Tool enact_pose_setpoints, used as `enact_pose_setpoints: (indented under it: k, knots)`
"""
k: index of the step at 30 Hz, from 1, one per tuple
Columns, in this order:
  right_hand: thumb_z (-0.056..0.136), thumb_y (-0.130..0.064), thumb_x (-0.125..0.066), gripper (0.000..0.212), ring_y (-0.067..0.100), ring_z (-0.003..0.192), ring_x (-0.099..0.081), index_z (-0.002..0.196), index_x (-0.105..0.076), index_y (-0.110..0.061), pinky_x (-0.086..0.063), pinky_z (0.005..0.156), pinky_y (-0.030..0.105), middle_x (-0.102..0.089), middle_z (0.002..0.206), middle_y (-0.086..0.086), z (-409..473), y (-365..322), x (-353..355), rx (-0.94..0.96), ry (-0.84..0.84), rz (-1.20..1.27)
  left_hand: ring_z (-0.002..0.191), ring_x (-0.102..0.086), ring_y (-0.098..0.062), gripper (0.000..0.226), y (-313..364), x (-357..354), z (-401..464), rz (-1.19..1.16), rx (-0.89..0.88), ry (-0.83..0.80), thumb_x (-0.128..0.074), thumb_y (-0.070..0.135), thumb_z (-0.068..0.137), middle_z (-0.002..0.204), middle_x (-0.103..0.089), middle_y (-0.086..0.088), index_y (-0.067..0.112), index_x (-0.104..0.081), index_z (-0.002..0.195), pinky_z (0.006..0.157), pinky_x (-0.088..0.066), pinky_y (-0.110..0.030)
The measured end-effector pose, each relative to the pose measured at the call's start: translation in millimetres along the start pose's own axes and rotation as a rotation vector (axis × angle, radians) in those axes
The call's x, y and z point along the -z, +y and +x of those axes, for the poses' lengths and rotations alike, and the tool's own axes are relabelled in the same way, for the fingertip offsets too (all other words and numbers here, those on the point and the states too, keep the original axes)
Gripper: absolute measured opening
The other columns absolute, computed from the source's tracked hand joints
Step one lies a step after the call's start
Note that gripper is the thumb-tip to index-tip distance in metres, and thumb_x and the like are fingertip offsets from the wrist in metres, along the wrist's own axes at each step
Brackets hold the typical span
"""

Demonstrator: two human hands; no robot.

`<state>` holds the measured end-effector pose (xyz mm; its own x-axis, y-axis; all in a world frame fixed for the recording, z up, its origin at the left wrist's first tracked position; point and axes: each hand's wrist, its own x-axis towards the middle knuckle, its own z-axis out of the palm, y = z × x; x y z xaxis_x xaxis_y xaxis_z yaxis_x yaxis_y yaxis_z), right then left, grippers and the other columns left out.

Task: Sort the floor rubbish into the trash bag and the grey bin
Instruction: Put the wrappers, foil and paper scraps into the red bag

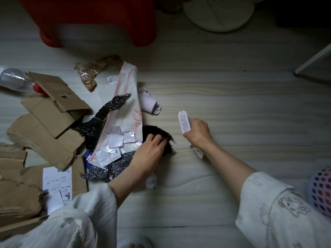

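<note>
Both forearms reached forward out of loose pale sleeves, the hands apart over the floor. The left hand [148, 154] lay with fingers curled down onto a dark fuzzy clump [162, 140], gripping its top. The right hand [197, 132] was closed round a white printed tag [184, 123] that stuck up past the knuckles, with another scrap of white paper [198, 151] poking out below the wrist. A crumpled white wad [151, 180] sat just under the left forearm. At the right edge was part of a white perforated basket [320, 190]; what it held could not be told. Left of the hands lay the heap of floor rubbish: torn cardboard [44, 133] with a shipping label [56, 187], black bubble wrap [105, 113], a white mailer bag [125, 108] with pink lettering, loose paper slips, a rolled paper tube [149, 102], crinkled brown plastic [93, 70] and a clear plastic bottle [16, 78] with a red cap. The pale wood-grain floor [232, 97] ran on to a red stool [100, 18] and a round white base [218, 13] at the far side.
</note>
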<state>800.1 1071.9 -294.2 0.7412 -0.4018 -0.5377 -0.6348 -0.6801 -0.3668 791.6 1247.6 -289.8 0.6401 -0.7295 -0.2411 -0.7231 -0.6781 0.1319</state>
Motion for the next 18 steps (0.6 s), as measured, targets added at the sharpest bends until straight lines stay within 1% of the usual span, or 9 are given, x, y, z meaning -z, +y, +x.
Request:
enact_pose_setpoints:
  k: [4, 7, 9, 11, 13, 14, 15, 17, 18]
  knots:
    - [0.083, -0.011, -0.057, 0.026, 0.034, 0.104, -0.06, 0.105, -0.066, 0.0, -0.052, 0.083, 0.038, -0.065, 0.115, 0.018, -21.1, 15.7, 8.3, 0.051, -0.009, 0.031, 0.059, -0.055, -0.016, 0.033, 5.4, -4.7, -6.6, 0.019, -0.075, -0.001, -0.033, 0.016, 0.064, 0.065, -0.056, 0.001, 0.016, -0.066, 0.064, 0.053, -0.035, -0.023]
    - [0.084, -0.013, -0.058, 0.026, 0.031, 0.107, -0.06, 0.106, -0.066, -0.001, -0.05, 0.085, 0.035, -0.065, 0.117, 0.017, -36.4, 29.6, 28.7, 0.03, -0.009, 0.051, 0.057, -0.055, -0.018, 0.03, 15.3, 0.8, -9.8, -0.007, -0.117, 0.014, -0.032, 0.014, 0.063, 0.062, -0.055, 0.001, 0.017, -0.062, 0.062, 0.048, -0.041, -0.025]
    - [0.086, -0.013, -0.056, 0.024, 0.029, 0.106, -0.06, 0.105, -0.065, -0.003, -0.048, 0.079, 0.029, -0.065, 0.117, 0.014, -48.7, 38.7, 48.7, 0.005, 0.016, 0.101, 0.059, -0.056, -0.019, 0.029, 28.2, 12.0, -10.4, -0.089, -0.097, 0.033, -0.034, 0.014, 0.063, 0.065, -0.056, -0.001, 0.016, -0.062, 0.067, 0.054, -0.038, -0.023]
    - [0.088, -0.013, -0.053, 0.023, 0.027, 0.105, -0.061, 0.106, -0.064, -0.004, -0.044, 0.068, 0.023, -0.065, 0.118, 0.011, -67.7, 46.3, 72.9, -0.02, 0.045, 0.157, 0.069, -0.059, -0.026, 0.031, 46.0, 29.0, -6.8, -0.318, -0.054, 0.063, -0.039, 0.005, 0.066, 0.076, -0.06, -0.007, 0.01, -0.065, 0.08, 0.063, -0.038, -0.024]
    - [0.09, -0.013, -0.051, 0.025, 0.026, 0.106, -0.061, 0.11, -0.063, -0.005, -0.045, 0.07, 0.024, -0.063, 0.121, 0.011, -87.7, 51.5, 99.2, -0.022, 0.08, 0.218, 0.083, -0.06, -0.03, 0.038, 65.2, 55.3, -0.5, -0.548, -0.001, 0.111, -0.043, -0.011, 0.069, 0.09, -0.061, -0.013, 0.004, -0.067, 0.094, 0.074, -0.046, -0.031]
    - [0.091, -0.013, -0.05, 0.026, 0.025, 0.108, -0.06, 0.112, -0.062, -0.004, -0.047, 0.075, 0.025, -0.062, 0.122, 0.011, -98.0, 53.4, 112.4, -0.025, 0.108, 0.246, 0.086, -0.06, -0.029, 0.041, 73.5, 71.1, 1.7, -0.643, 0.015, 0.131, -0.045, -0.016, 0.07, 0.094, -0.061, -0.014, 0.003, -0.068, 0.098, 0.077, -0.048, -0.03]
    - [0.091, -0.013, -0.05, 0.026, 0.025, 0.109, -0.059, 0.113, -0.062, -0.004, -0.046, 0.078, 0.025, -0.062, 0.123, 0.011, -112.0, 57.7, 129.6, -0.027, 0.158, 0.278, 0.087, -0.059, -0.025, 0.043, 85.1, 91.1, 3.2, -0.717, 0.021, 0.163, -0.046, -0.019, 0.071, 0.096, -0.061, -0.014, 0.003, -0.068, 0.1, 0.078, -0.045, -0.023]
    - [0.091, -0.014, -0.051, 0.025, 0.024, 0.11, -0.058, 0.111, -0.062, -0.003, -0.041, 0.078, 0.023, -0.063, 0.121, 0.009, -138.3, 68.3, 162.2, -0.029, 0.259, 0.344, 0.087, -0.054, -0.017, 0.039, 108.7, 132.7, 5.7, -0.814, 0.026, 0.248, -0.048, -0.018, 0.078, 0.097, -0.059, -0.012, 0.003, -0.069, 0.103, 0.073, -0.038, -0.008]
    - [0.091, -0.014, -0.052, 0.024, 0.023, 0.108, -0.058, 0.11, -0.062, -0.004, -0.04, 0.076, 0.021, -0.064, 0.118, 0.009, -144.9, 71.7, 171.8, -0.04, 0.292, 0.369, 0.088, -0.052, -0.015, 0.034, 114.9, 148.1, 7.2, -0.871, 0.052, 0.261, -0.048, -0.014, 0.083, 0.097, -0.058, -0.011, 0.003, -0.069, 0.104, 0.07, -0.04, -0.006]
